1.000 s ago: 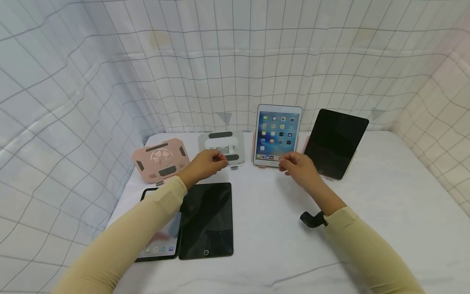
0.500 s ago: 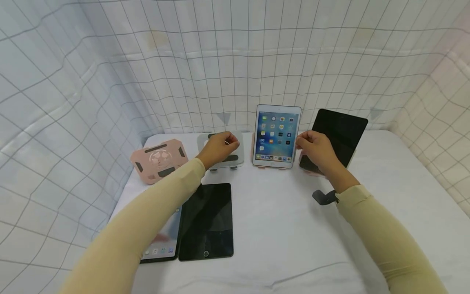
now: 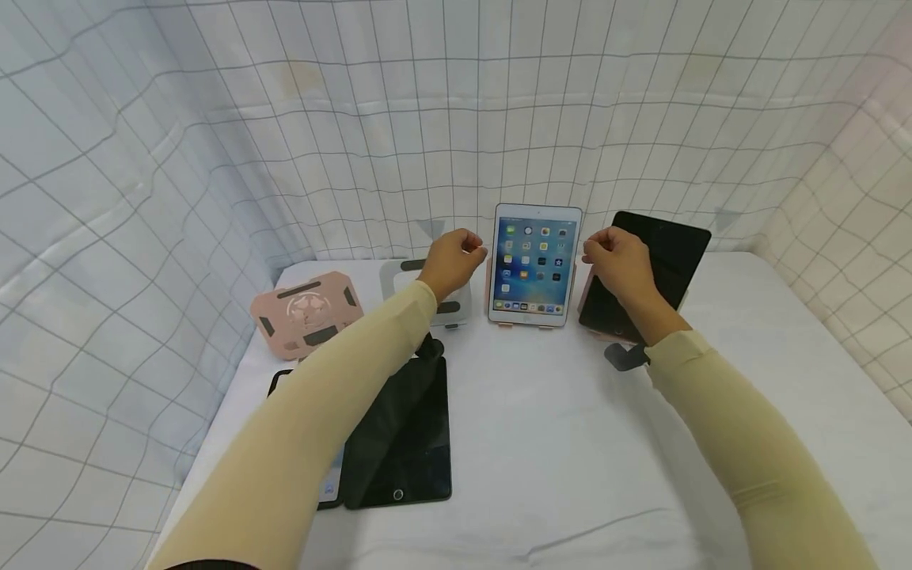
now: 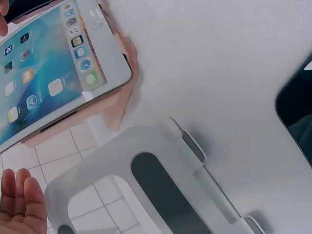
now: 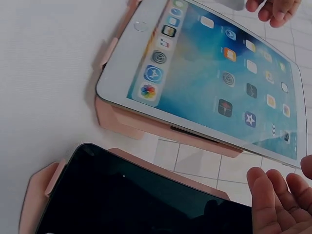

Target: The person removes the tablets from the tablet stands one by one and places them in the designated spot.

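Observation:
A white tablet [image 3: 534,265] with its screen lit leans upright on a pink stand [image 5: 124,119] at the back of the table. My left hand [image 3: 456,257] is just left of it, over the grey stand [image 4: 146,146], fingers loosely bent and holding nothing. On the tablet's other side is my right hand [image 3: 623,261], in front of a dark tablet [image 3: 666,245] propped at a tilt. In the right wrist view, the right hand's fingertips [image 5: 261,178] are close to the white tablet's side edge, with a gap between. Nothing is in that hand either.
A pink stand [image 3: 308,313] sits at the back left. Before it a black tablet [image 3: 420,467] lies flat beside another tablet [image 3: 332,483], partly covered by the left sleeve. White grid-patterned cloth [image 3: 456,119] hangs behind and at both sides.
My left hand has moved right, from the grey stand toward the white tablet. The right hand has moved from the tablet's lower right corner to beside its right edge, rising away from the table front.

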Action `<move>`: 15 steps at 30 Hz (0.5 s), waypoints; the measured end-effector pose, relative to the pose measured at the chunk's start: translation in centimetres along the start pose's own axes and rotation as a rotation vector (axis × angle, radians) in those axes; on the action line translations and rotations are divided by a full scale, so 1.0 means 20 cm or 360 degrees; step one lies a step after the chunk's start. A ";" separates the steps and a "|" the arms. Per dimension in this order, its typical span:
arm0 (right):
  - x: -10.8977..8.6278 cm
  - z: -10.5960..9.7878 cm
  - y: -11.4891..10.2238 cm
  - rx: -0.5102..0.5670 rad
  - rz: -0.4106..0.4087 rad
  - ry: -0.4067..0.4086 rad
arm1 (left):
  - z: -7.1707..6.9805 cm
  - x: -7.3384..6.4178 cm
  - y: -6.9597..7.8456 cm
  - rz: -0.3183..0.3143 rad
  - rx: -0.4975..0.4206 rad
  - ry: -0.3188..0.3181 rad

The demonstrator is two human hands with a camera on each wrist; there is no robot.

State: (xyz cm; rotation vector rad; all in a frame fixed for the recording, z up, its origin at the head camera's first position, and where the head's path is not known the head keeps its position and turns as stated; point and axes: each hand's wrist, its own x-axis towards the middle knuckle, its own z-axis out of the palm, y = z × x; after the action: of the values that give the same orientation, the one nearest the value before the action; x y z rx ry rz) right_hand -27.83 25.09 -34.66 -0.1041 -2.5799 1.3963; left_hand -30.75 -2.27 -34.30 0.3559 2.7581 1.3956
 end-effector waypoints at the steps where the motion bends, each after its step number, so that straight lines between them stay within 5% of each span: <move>1: 0.01 0.00 0.00 0.0005 0.0006 0.0009 | 0.01 0.01 0.01 -0.0014 -0.0005 0.0016; 15: 0.07 0.07 0.03 0.0107 0.0061 0.0049 | 0.08 0.06 0.07 -0.0168 -0.0145 0.0106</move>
State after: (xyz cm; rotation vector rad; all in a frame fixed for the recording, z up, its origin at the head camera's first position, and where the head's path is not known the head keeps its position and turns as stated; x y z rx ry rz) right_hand -29.58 24.59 -35.66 -0.1643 -2.5158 1.4813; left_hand -31.37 0.09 -34.14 0.1608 2.7080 1.5268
